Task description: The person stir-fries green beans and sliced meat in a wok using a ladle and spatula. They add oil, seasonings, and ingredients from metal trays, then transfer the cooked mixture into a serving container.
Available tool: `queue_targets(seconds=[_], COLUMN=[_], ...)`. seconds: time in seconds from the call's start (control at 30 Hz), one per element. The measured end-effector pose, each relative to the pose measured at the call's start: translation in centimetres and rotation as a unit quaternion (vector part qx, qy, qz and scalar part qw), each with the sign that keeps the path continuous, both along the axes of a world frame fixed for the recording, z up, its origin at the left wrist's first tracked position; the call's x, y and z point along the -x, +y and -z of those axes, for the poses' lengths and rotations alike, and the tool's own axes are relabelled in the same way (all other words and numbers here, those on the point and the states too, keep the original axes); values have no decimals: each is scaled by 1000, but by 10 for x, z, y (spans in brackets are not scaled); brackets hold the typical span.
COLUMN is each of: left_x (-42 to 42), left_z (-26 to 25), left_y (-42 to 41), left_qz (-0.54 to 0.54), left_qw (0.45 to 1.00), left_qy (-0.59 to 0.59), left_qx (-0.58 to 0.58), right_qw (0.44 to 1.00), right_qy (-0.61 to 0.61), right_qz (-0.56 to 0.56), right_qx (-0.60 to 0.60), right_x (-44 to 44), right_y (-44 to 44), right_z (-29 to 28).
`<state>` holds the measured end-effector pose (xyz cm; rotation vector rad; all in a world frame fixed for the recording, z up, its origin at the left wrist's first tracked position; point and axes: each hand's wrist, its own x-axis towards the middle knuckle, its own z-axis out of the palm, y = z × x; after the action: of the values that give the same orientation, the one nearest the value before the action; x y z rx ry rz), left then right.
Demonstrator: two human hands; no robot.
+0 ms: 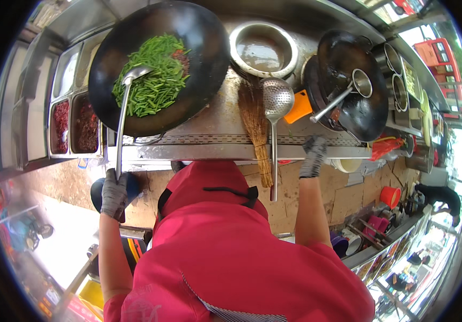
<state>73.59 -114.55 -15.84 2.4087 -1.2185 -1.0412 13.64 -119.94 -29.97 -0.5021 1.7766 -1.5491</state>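
My left hand (115, 194), in a grey glove, grips the handle end of a long metal ladle (124, 104). The ladle's bowl rests on chopped green vegetables (154, 86) with some reddish-brown bits in a large black wok (206, 52). My right hand (314, 155), also gloved, is at the front edge of the steel counter, close to the second wok; its fingers look curled, and whether it holds anything cannot be seen. Between my hands, a bamboo wok brush (255, 124) and a perforated metal skimmer (278, 98) lie with their handles over the counter edge.
A metal pot (235, 44) with liquid stands at the back. On the right, a black wok (359, 114) holds a small ladle (362, 83), beside an orange scraper-like piece (299, 106). Steel trays of red ingredients (85, 124) are at left. A person (440, 197) bends over far right.
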Motion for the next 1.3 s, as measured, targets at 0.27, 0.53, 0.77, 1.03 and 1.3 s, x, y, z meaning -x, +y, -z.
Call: queue_targets(seconds=[0.27,0.53,0.77,1.03,1.3], left_x=[27,-6,-38,-66,-65], left_z=[-45,-40,-21,-5,24], left_y=[-17,-29,-41,-52,-50], left_qz=[-90,-44,-1,62,101], left_qw=[986,993,992,985,984], left_qy=[138,68,13,-58,35], left_qx=[10,89,122,153,141], right_qw=[957,993,982,705,547], right_qy=[-277,75,-33,358,546], right_qz=[-29,64,-164,-563,-618], right_qx=[81,-66,90,-240,-143], right_x=[31,-11,-131,-227,-374], right_y=[-94,-19,-30,-191,-223], right_z=[-129,-149,-246,-291,-163])
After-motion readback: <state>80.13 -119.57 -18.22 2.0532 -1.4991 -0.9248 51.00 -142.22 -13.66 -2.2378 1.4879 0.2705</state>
